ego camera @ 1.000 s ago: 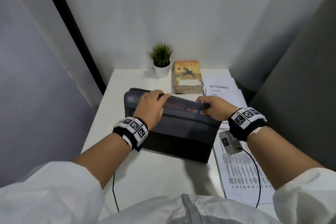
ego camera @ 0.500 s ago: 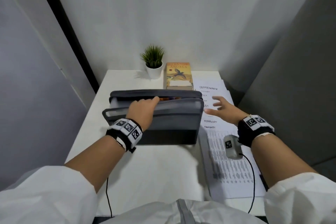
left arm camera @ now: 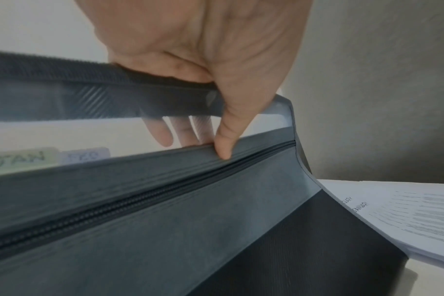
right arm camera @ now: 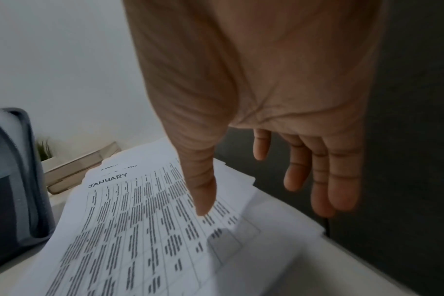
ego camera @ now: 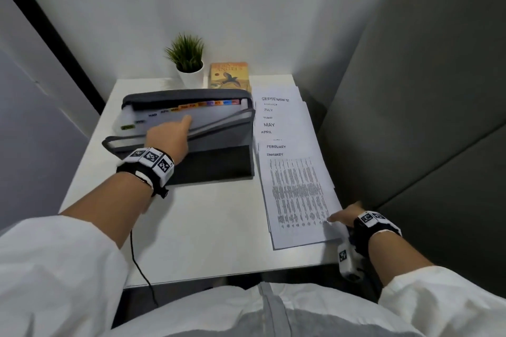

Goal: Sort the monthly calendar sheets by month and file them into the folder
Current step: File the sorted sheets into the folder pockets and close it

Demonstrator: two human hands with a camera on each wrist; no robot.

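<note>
A grey expanding folder (ego camera: pixel 213 142) stands open at the table's middle, with its coloured month tabs (ego camera: pixel 208 103) showing. My left hand (ego camera: pixel 171 133) grips its front wall, fingers inside and thumb outside (left arm camera: pixel 223 148); the JAN tab (left arm camera: pixel 20 160) and FEB tab (left arm camera: pixel 84 156) show behind it. To the folder's right lies a fanned stack of calendar sheets (ego camera: pixel 295 194), with headings from September down to January on top. My right hand (ego camera: pixel 345 213) is at the stack's near right corner. Its thumb (right arm camera: pixel 203 200) presses on the January sheet (right arm camera: pixel 139 230), and the straight fingers hang past the table edge.
A small potted plant (ego camera: pixel 189 57) and a yellow book (ego camera: pixel 230 75) stand at the back of the white table (ego camera: pixel 205 227). A grey padded wall (ego camera: pixel 424 117) runs close along the right side. A black cable (ego camera: pixel 139 268) hangs over the front edge.
The folder's mouth has been pulled wider open toward me by my left hand. My right hand has moved from beside the folder back to the near right corner of the sheets.
</note>
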